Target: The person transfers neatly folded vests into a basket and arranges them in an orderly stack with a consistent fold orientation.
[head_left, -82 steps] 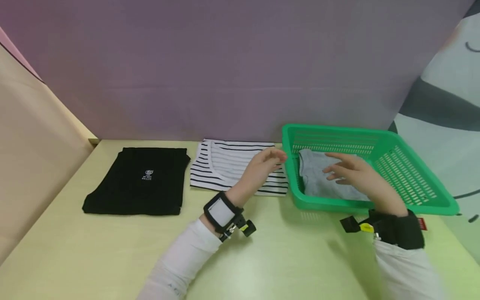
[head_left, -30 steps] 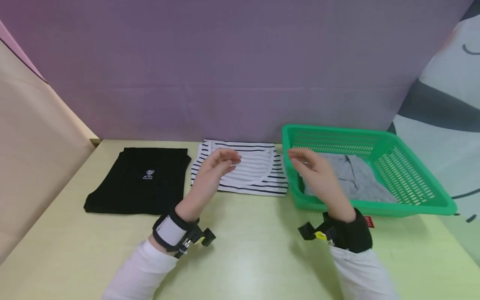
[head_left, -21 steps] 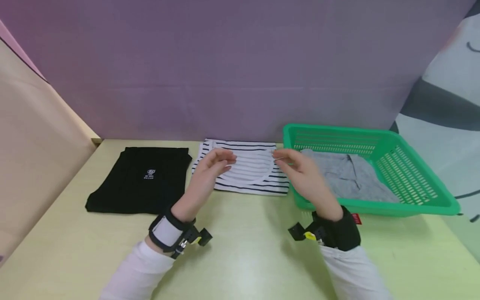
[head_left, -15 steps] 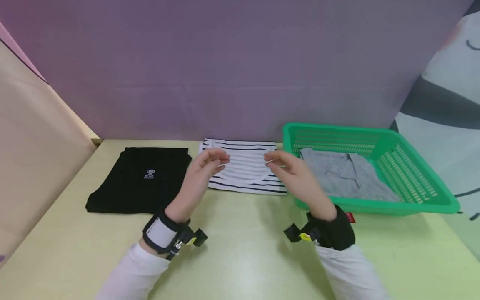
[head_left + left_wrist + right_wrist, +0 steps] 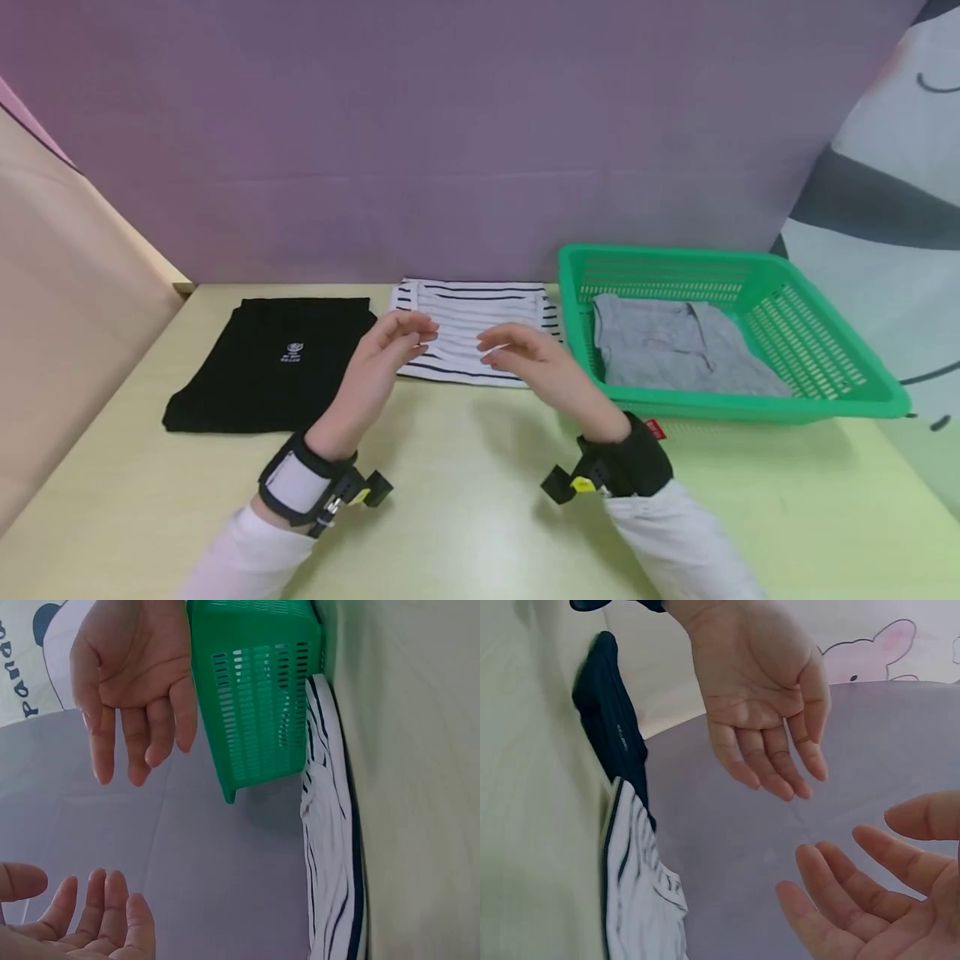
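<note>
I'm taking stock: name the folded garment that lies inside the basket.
The grey garment lies inside the green plastic basket; the black garment and the striped garment lie outside it, on the table.

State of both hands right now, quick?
Left hand: open, holding nothing.
Right hand: open, holding nothing, not touching the folded white fabric garment with black stripes.

Mauve backdrop (image 5: 450, 125), panda print (image 5: 870, 200), pale tabletop (image 5: 465, 525)

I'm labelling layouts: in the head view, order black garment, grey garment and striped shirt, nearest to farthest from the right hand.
1. Striped shirt, just beyond the right hand.
2. Grey garment, right, in the green basket.
3. Black garment, on the left.
</note>
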A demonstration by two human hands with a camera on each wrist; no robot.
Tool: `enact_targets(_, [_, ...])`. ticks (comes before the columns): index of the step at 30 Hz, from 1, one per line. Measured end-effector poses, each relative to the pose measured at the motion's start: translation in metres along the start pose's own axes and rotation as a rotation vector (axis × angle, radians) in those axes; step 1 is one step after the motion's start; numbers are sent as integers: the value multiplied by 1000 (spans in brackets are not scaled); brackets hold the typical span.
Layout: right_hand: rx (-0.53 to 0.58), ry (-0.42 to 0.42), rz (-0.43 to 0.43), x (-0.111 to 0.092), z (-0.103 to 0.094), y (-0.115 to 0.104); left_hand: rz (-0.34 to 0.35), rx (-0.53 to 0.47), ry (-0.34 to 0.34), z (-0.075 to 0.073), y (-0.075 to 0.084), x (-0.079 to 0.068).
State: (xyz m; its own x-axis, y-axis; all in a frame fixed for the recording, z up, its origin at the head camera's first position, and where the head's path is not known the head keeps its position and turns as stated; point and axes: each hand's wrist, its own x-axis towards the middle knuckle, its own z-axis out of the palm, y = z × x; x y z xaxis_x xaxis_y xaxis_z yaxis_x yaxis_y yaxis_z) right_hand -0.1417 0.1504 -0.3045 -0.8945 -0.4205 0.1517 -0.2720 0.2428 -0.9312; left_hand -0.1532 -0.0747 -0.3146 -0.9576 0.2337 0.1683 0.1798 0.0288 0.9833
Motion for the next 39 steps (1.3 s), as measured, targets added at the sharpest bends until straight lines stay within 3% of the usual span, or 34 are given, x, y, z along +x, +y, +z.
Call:
enact_targets(5, [29, -33, 41, 8, 14, 4, -15, 54, 15, -15, -4, -8])
enact_targets(13, [232, -43, 157, 24, 33, 11, -73, 89, 47, -39, -11, -16])
enact_targets(25, [459, -38, 252, 46, 53, 23, -105, 71, 87, -60, -14, -17])
enact_targets(33, [556, -28, 322, 50, 64, 31, -65, 130, 161, -95, -3, -22])
enact_targets(39, [625, -39, 357, 50, 70, 41, -83, 154, 222, -118, -4, -25])
